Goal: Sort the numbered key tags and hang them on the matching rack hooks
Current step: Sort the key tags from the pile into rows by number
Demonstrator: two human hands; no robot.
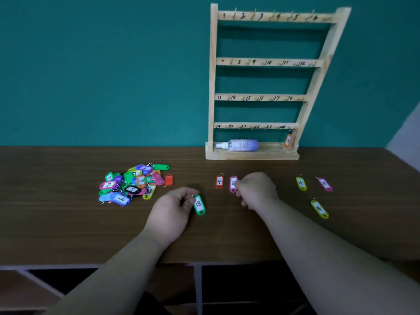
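A wooden rack (259, 62) with four rows of hooks numbered 1 to 24 stands at the back of the table. An orange tag (288, 140) hangs on its last hook. My left hand (172, 212) pinches a green tag marked 18 (199, 205) by its ring end, low over the table. My right hand (255, 188) has its fingers curled at a pink tag marked 5 (233, 184) lying on the table. A red tag marked 4 (219, 182) lies just left of it. A pile of mixed coloured tags (134, 184) sits to the left.
Two yellow tags marked 14 (301, 183) (319, 209) and a pink tag (325, 184) lie on the right of the wooden table (68, 223). A spray bottle (241, 145) lies on the rack's base tray. A teal wall is behind. Shelf openings show below the table's front edge.
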